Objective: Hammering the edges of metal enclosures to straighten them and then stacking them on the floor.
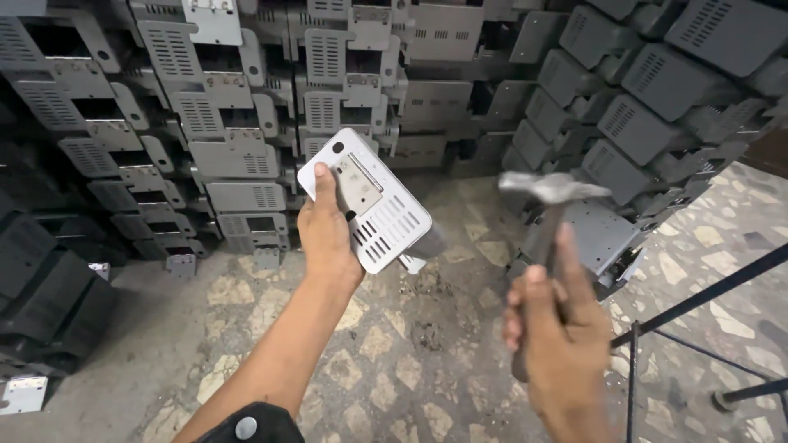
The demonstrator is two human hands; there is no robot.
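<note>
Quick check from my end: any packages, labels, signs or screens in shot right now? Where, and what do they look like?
None visible: no packages, labels, signs or screens.
What shows instead: left hand holds a light grey vented metal casing, flat and rectangular.
Right hand grips a hammer, blurred.
Stacks of grey vented casings stand behind, on a stone-patterned floor.

Seen from above, a person's left hand [327, 234] holds up a pale grey vented metal housing [365, 198] — thumb pressed on its face, slots toward the lower right. The right hand [558, 349] grips a hammer [548, 215] by the handle, its metal head blurred and raised just right of the housing. Behind them, stacks of grey metal housings [246, 123] line the wall — more are heaped at right [657, 90]. Below lies a stone-patterned floor [410, 361].
</note>
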